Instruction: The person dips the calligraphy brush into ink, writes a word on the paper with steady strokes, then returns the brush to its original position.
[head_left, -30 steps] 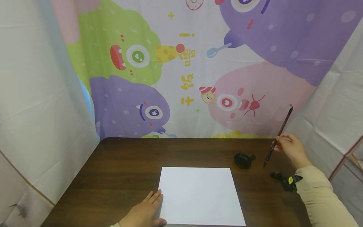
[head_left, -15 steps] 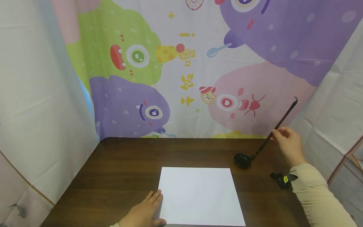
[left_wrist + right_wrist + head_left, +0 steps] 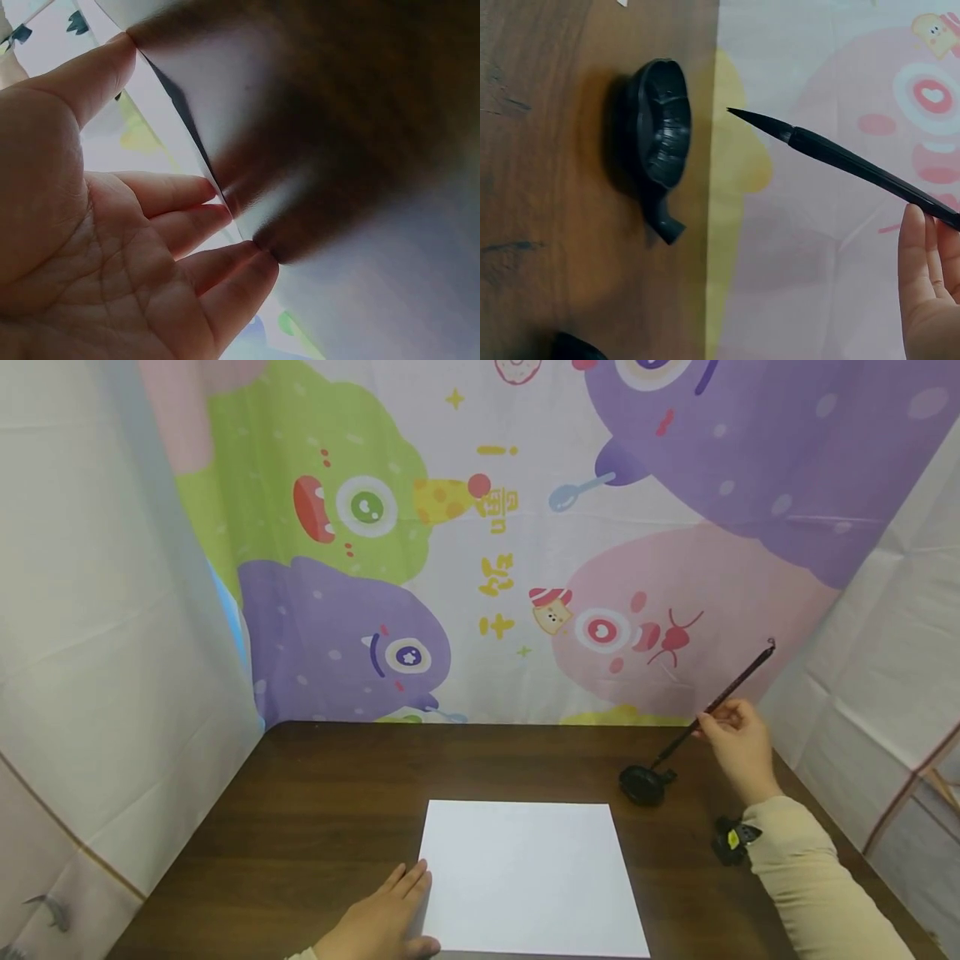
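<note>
My right hand (image 3: 738, 747) pinches a dark writing brush (image 3: 716, 703) by its shaft, tilted with the hanging loop up and to the right. In the right wrist view the brush's pointed dark tip (image 3: 759, 124) shows above and beside a small black ink dish (image 3: 664, 124) with a fluted hollow and a short stem handle. My left hand (image 3: 378, 914) lies with straight fingers at the left edge of a blank white sheet of paper (image 3: 528, 877). In the left wrist view the fingertips (image 3: 259, 255) press along the paper's edge.
A black brush rest-like object (image 3: 731, 841) with a yellow spot lies right of the dish, partly behind the right sleeve (image 3: 802, 852). A cartoon-print curtain (image 3: 517, 685) hangs at the back edge of the dark wooden table (image 3: 300, 827). White cloth panels close in both sides.
My right hand has moved leftward with the brush, bringing its tip from the right of the ink dish to over it. The left hand has stayed on the paper's edge.
</note>
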`<action>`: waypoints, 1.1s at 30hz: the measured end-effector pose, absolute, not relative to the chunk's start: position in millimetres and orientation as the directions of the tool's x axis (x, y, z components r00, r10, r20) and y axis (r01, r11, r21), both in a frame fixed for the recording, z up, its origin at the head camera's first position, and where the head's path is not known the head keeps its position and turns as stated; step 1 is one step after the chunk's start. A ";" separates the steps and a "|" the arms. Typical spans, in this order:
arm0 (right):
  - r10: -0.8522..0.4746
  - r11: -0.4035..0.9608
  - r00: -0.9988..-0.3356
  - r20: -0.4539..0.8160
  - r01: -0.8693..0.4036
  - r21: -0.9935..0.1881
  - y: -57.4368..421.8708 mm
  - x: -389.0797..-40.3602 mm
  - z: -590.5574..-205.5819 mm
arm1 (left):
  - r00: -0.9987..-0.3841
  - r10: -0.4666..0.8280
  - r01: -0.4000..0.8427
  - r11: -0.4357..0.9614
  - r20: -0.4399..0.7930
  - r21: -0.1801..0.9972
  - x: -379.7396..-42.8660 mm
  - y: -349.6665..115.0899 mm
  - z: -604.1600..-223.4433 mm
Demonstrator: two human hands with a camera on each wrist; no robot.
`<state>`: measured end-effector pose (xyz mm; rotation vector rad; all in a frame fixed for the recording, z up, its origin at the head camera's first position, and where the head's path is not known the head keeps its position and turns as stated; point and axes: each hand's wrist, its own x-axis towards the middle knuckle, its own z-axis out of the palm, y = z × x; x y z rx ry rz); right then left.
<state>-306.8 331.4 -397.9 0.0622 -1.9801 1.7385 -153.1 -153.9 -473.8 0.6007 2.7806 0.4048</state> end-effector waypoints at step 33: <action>0.266 0.441 -0.870 0.416 -0.274 -0.855 330.6 -302.4 -434.2 | -0.876 0.432 0.351 0.875 -0.213 0.334 -154.7 -153.0 -477.2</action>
